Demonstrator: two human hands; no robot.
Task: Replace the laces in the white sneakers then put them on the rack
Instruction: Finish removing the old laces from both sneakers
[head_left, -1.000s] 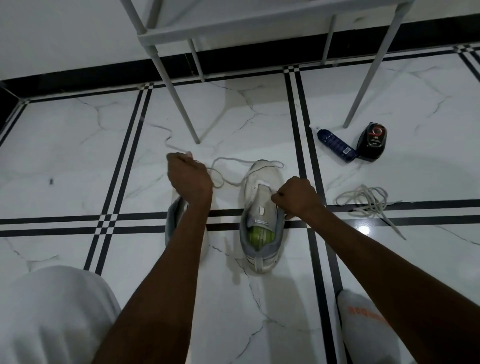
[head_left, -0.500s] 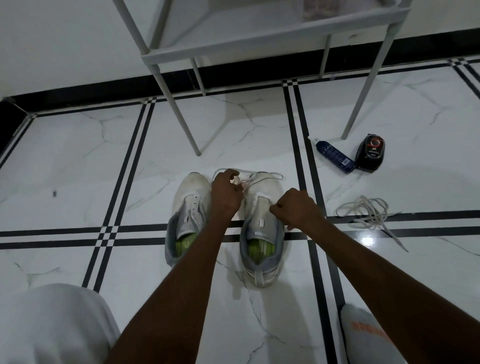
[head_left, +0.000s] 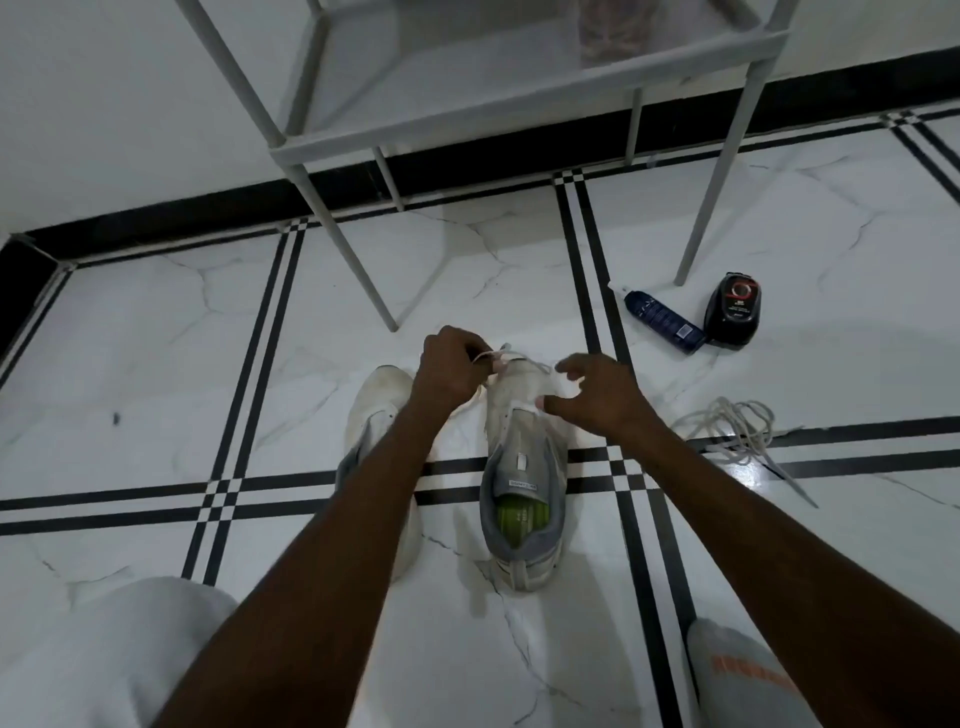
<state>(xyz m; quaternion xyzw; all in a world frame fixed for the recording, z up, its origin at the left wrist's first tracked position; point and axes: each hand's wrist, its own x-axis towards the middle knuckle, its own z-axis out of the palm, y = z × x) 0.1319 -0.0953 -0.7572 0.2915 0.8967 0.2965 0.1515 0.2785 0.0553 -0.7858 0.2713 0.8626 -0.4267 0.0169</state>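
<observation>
Head view: a thin white lace (head_left: 511, 358) is pinched in the curled fingers of the left hand (head_left: 451, 366) above the toe of the right-hand white sneaker (head_left: 522, 467), while the right hand (head_left: 597, 396) is spread loosely over the same toe, its thumb touching the upper; whether it also holds a lace end cannot be told. The other white sneaker (head_left: 376, 400) lies just beside, partly hidden under the left forearm.

Risk, as judged: the lace could be drawn fully out of the lowest eyelets if it is pulled from one side only, or left uneven; the shoe may also be dragged across the smooth floor, since it is not pinned down.

Farther right, a dark spray bottle (head_left: 662, 321) and a black polish container (head_left: 733, 309) lie near a rack leg. A loose bundle of laces (head_left: 737, 423) lies well apart from the shoes and could be confused with the lace in use. The rack (head_left: 519, 98) stands beyond; its front leg (head_left: 358, 260) stands close to the hands and could be struck when the shoes are lifted.
</observation>
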